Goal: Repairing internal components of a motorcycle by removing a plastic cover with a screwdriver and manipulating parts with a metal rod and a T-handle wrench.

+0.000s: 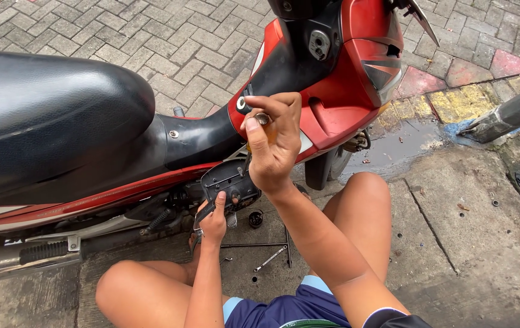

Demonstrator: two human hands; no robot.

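Note:
I squat beside a red and black motorbike [333,97]. My right hand [274,146] is raised in front of its body panel and is closed around the orange handle of a screwdriver [264,127], whose shaft points down toward a black engine cover [228,180]. My left hand [214,222] is lower, its fingers pressing the bottom edge of that black cover near the footrest area. The screwdriver's tip is hidden behind my right hand.
The black seat [47,115] fills the left. A footpeg [44,250] and exhaust lie low at the left. Small metal tools [270,258] and a round black cap [255,218] lie on the concrete between my knees. A puddle [402,146] and grey pole [509,115] are at the right.

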